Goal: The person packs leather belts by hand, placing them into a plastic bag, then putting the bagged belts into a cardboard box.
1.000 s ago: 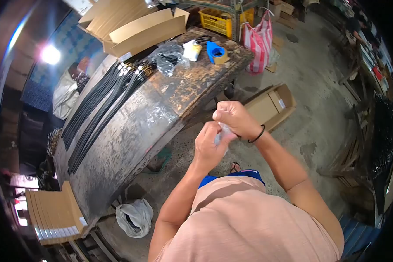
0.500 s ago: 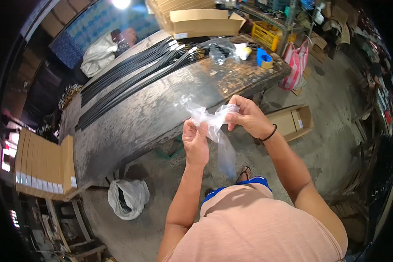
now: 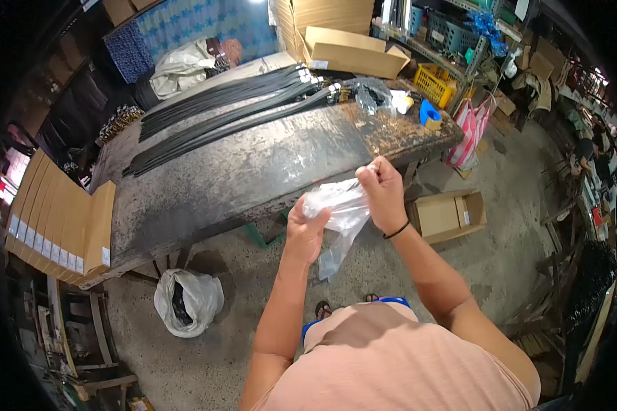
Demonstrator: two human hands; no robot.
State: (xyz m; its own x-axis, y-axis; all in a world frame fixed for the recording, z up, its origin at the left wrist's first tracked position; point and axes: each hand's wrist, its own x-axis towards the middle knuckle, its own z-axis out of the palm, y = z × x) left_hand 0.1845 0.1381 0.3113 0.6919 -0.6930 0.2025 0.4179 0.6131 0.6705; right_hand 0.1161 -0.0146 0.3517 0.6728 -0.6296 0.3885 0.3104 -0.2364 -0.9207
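A clear plastic bag (image 3: 343, 214) is stretched between my two hands, just off the front edge of the worktable (image 3: 206, 205). My left hand (image 3: 304, 231) grips its left side, the thumb pressed on the film. At the bag's upper right corner, my right hand (image 3: 382, 192) pinches the plastic in closed fingers; a dark band circles that wrist. The loose end of the bag hangs down between my forearms. Beyond my hands, bundles of long black strips (image 3: 233, 113) with pale ends lie across the table.
Flat cardboard boxes (image 3: 55, 219) stand in a row at the table's left end. An open carton (image 3: 353, 51) and a blue tape dispenser (image 3: 430, 113) sit at the back. On the floor are a white sack (image 3: 209, 301) and another open box (image 3: 449, 216).
The bag has gone from bunched up to spread wider between my hands. My right hand has turned upright and moved slightly down. The camera view has shifted.
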